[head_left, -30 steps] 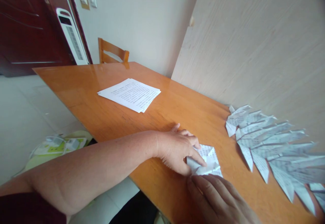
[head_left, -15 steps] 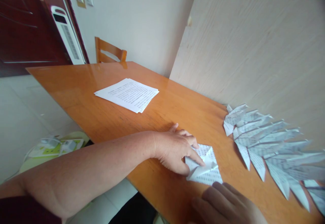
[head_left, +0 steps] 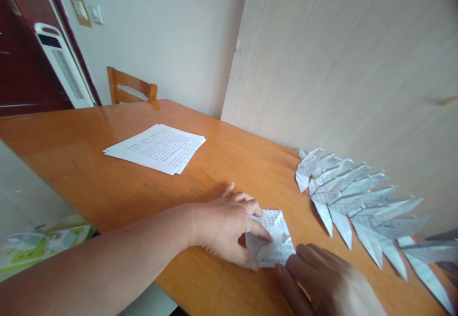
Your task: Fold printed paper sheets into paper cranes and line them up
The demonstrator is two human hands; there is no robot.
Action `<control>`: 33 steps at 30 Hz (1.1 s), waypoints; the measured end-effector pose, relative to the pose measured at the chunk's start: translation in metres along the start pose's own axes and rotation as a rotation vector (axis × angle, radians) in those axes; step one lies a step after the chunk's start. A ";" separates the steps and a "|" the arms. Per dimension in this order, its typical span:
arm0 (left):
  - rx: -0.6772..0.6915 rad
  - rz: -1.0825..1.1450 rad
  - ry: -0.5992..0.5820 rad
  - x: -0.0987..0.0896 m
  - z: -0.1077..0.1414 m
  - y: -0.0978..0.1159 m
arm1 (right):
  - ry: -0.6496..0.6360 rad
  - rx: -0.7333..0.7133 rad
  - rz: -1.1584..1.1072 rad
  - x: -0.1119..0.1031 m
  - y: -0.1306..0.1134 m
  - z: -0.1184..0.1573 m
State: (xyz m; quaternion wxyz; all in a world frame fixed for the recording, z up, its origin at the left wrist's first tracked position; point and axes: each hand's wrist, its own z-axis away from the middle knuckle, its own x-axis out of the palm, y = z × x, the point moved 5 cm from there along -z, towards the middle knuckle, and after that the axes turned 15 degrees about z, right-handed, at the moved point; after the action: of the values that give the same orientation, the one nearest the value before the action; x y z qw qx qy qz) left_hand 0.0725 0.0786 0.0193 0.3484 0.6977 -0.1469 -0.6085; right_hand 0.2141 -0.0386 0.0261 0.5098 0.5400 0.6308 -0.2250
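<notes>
A small printed paper [head_left: 274,249], folded into a flat, roughly square packet with raised flaps, lies on the wooden table. My left hand [head_left: 229,230] reaches over from the left, its fingers spread and the index fingertip pressing on the packet's middle. The left thumb rests at the near edge. At the packet's near right corner is my right hand [head_left: 325,278], fingers curled, with thumb and forefinger closed on the corner. Its palm side is hidden.
A stack of printed sheets [head_left: 157,149] lies farther back on the table [head_left: 236,158]. Along the right stands a long row of folded paper pieces [head_left: 358,187] by a pale board [head_left: 339,58]. A wooden chair [head_left: 132,87] is behind the far edge.
The view has shifted, so the table's things sit farther left. My right hand has come up to the packet's near right corner; my left hand still presses the packet.
</notes>
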 end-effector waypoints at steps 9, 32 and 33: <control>0.003 -0.015 -0.014 -0.001 0.001 0.002 | -0.133 0.044 0.049 0.018 0.014 0.001; 0.094 -0.073 0.091 0.002 -0.005 0.008 | -0.366 0.234 -0.172 0.023 0.013 -0.005; 0.102 -0.076 0.098 0.003 -0.006 0.008 | -0.351 0.236 -0.181 0.022 0.013 -0.005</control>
State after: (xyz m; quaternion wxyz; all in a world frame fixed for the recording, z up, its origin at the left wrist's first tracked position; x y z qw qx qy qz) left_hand 0.0801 0.0729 0.0228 0.2957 0.7488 -0.1339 -0.5779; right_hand 0.2264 -0.0197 0.0120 0.5228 0.4897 0.5475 -0.4326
